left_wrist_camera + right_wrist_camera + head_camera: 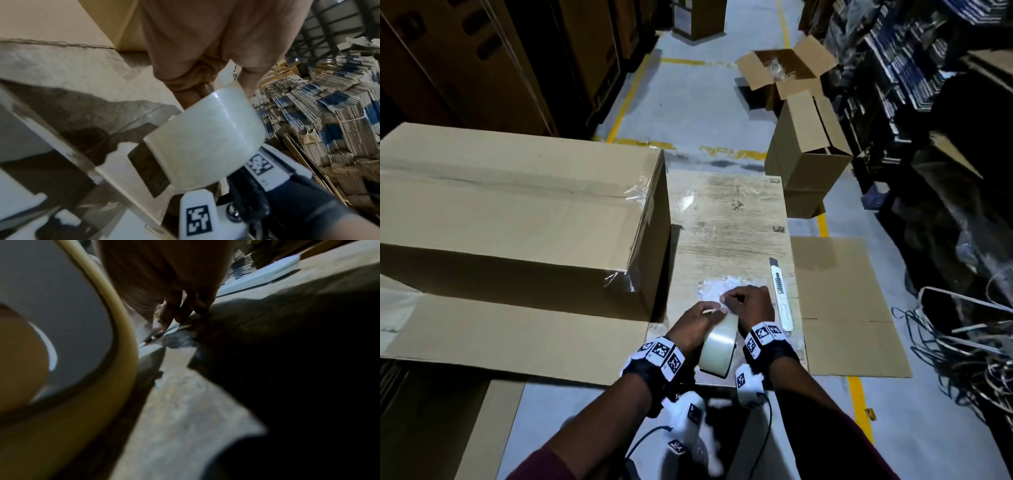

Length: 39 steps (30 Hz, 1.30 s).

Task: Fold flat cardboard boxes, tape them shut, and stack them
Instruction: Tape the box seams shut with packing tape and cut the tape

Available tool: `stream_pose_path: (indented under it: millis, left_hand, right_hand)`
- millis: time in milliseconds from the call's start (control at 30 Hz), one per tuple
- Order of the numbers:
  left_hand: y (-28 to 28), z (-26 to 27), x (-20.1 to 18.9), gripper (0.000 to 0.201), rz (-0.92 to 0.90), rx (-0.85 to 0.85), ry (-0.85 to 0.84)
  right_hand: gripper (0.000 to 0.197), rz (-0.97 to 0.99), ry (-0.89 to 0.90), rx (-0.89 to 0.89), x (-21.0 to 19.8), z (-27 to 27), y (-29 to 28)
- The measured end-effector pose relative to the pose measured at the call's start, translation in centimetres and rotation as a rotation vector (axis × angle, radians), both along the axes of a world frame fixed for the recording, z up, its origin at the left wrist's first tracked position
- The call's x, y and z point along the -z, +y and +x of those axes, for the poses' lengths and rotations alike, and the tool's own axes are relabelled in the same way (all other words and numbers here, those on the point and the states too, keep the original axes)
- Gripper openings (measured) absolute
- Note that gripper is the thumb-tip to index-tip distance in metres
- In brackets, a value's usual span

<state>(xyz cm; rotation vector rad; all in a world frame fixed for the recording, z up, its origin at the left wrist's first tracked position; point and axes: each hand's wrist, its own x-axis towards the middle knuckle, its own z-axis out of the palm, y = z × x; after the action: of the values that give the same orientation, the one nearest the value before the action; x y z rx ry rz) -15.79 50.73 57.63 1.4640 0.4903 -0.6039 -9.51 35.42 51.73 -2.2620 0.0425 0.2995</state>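
L hand point(697, 323) grips tape roll point(719, 346); R hand point(751, 305) picks at its top, by taped box point(517, 212).

A warehouse aisle: tall stacked cartons point(493, 61), yellow floor lines point(625, 99), and bundled flat-packed stock point(320, 123) along the side.

1. A taped cardboard box point(517, 212) sits on the left of a table point(726, 219), resting on a flat cardboard sheet point(517, 339).
2. Right of the box, at the table's near edge, a tape roll point(717, 346) stands on edge between the left hand point(697, 325) and right hand point(748, 305).
3. A utility knife point(780, 294) lies just right of the right hand.
4. A flat cardboard piece point(842, 308) lies on the floor right of the table.
5. Two open boxes point(804, 154) stand beyond it.
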Motion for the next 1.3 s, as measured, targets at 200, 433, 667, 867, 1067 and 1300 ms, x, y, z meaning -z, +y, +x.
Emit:
stream_pose_path:
  millis: [200,433,667,867,1067,1300]
  left_hand:
    - [0.1,0.6,0.3,0.049,-0.031,0.017,0.034]
    - [1.1,-1.1,-2.9,0.062,0.227,0.288,-0.062]
    - [5.9,-5.1,-15.1,0.028,0.286,0.465,-0.541]
    - [14.8,-2.8,-21.6,0.009,0.528,0.055,-0.832]
    - [18.1,-0.5,-17.5,0.007,0.736,0.176,-0.838]
    - [18.4,0.0,-17.2,0.015,0.658,0.226,-0.822]
  right_hand:
    - [0.035,-0.101,0.036,0.117,-0.4,1.2,-0.1]
    - [0.036,-0.278,0.156,0.058,-2.9,2.0,-0.5]
    - [0.004,0.178,-0.075,-0.098,-13.0,2.7,0.8]
    - [0.012,0.708,-0.053,-0.166,-19.6,-0.8,10.8]
    - [0.009,0.825,0.034,-0.056,-18.0,-5.3,12.8]
    - [0.013,0.746,-0.085,-0.172,-18.7,-5.9,12.2]
